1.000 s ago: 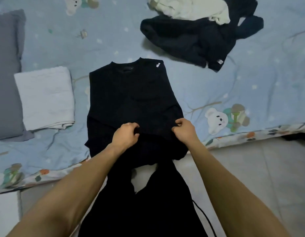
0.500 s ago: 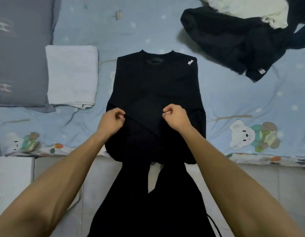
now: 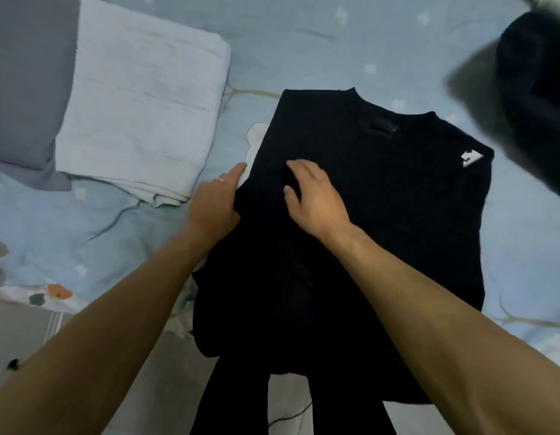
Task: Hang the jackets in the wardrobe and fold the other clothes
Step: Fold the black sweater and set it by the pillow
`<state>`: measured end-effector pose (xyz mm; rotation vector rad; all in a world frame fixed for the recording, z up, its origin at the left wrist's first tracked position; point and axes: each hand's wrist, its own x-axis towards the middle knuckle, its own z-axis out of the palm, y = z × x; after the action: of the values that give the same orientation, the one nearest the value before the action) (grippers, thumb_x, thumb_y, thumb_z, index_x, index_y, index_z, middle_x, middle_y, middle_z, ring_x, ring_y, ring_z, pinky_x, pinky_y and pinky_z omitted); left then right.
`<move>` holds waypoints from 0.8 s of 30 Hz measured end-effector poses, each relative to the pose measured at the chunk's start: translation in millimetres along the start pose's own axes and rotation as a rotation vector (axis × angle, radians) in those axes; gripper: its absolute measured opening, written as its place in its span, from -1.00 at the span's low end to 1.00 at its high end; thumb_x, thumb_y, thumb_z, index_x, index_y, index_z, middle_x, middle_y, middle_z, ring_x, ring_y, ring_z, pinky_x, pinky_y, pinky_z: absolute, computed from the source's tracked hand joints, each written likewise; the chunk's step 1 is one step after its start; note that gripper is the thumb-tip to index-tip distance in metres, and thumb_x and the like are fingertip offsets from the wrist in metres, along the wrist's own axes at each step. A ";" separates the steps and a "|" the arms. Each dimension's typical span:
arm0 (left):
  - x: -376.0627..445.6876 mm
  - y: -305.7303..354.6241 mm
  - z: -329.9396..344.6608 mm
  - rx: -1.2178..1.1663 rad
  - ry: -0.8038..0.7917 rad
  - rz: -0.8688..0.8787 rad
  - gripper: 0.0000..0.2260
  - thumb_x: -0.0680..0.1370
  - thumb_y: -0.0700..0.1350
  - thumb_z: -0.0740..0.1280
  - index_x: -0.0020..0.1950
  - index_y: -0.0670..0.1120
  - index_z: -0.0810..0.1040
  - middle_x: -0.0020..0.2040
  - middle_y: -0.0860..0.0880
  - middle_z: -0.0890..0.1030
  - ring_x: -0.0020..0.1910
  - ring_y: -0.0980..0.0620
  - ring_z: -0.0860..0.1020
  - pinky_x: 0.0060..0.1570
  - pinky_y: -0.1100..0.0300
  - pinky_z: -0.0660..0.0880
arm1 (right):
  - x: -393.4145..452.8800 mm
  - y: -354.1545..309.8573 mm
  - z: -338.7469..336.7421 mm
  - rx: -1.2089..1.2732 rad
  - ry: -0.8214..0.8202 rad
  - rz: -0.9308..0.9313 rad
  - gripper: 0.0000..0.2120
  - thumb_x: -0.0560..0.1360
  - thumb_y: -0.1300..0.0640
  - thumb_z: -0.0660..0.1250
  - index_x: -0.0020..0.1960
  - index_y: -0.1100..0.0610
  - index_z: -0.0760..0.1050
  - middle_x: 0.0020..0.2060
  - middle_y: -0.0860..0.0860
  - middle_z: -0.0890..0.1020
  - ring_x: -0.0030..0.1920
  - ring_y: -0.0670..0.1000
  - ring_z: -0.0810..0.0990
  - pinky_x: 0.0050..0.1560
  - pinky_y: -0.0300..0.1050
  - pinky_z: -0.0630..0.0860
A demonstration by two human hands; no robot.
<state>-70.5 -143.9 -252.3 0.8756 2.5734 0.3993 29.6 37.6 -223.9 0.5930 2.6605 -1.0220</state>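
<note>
A black sweater (image 3: 382, 215) lies flat on the bed, neck pointing away, with a small white tag near its right shoulder. Its lower part hangs over the bed's edge. My left hand (image 3: 214, 200) is at the sweater's left edge, fingers stretched out along it; the fabric covers the thumb side. My right hand (image 3: 314, 196) rests on top of the sweater near that same edge, fingers loosely spread on the cloth. A dark heap of other clothes (image 3: 536, 98) lies at the far right, blurred.
A folded white cloth (image 3: 140, 105) lies left of the sweater, next to a grey pillow (image 3: 24, 76). The blue printed bedsheet (image 3: 303, 42) covers the bed. Pale floor (image 3: 18, 334) shows at the lower left, below the bed's edge.
Both hands let go of the pinched middle of the sweater and moved to its left side, fingers now uncurled. The view swung right and closer.
</note>
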 end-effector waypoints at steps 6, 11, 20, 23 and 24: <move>-4.7 -27.7 11.4 0.076 0.072 0.153 -0.38 0.35 -0.30 0.37 0.43 -0.21 0.44 -0.07 -0.25 0.55 -0.13 -0.26 0.52 -0.10 0.04 0.28 | 17.0 28.1 17.7 -0.345 -0.025 -0.123 -0.46 0.68 -0.03 0.06 0.59 0.16 0.12 0.59 0.12 0.07 0.59 0.15 -0.02 0.56 0.06 0.02; -6.2 -18.4 1.4 -0.013 0.102 0.538 -0.46 0.50 -0.07 0.19 0.47 -0.21 0.41 0.48 -0.23 0.36 0.41 -0.21 0.40 0.38 -0.07 0.30 | 33.9 16.7 8.6 -0.445 -0.002 -0.237 -0.45 0.68 -0.02 0.00 0.60 0.17 0.04 0.59 0.16 -0.01 0.59 0.16 -0.08 0.56 0.10 -0.08; 0.3 -23.5 23.6 0.311 -0.096 0.281 -0.45 0.66 0.08 -0.04 0.60 -0.15 0.10 0.61 -0.15 0.07 0.58 -0.18 0.08 0.51 -0.16 0.08 | 103.8 37.3 -3.7 -0.677 -0.062 -0.263 -0.36 0.65 -0.18 -0.18 0.62 0.14 -0.12 0.61 0.04 -0.12 0.59 0.11 -0.18 0.56 0.14 -0.20; 8.9 -9.2 20.4 0.281 -0.072 0.222 -0.43 0.64 0.07 -0.02 0.60 -0.17 0.11 0.61 -0.17 0.04 0.58 -0.20 0.05 0.51 -0.21 0.06 | 101.6 30.8 -0.3 -0.660 -0.011 -0.236 -0.36 0.65 -0.16 -0.18 0.61 0.18 -0.11 0.60 0.08 -0.11 0.59 0.14 -0.17 0.55 0.18 -0.19; 14.3 -1.3 20.5 0.270 -0.056 0.208 -0.43 0.64 0.06 -0.01 0.59 -0.18 0.11 0.61 -0.18 0.03 0.58 -0.20 0.04 0.51 -0.20 0.03 | 95.9 26.7 4.0 -0.632 0.009 -0.245 -0.37 0.66 -0.14 -0.16 0.61 0.19 -0.10 0.60 0.11 -0.10 0.59 0.15 -0.16 0.55 0.18 -0.18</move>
<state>-72.4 -133.0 -274.7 1.2371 2.5297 0.0819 -43.6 80.5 -276.1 0.1389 2.8818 -0.1765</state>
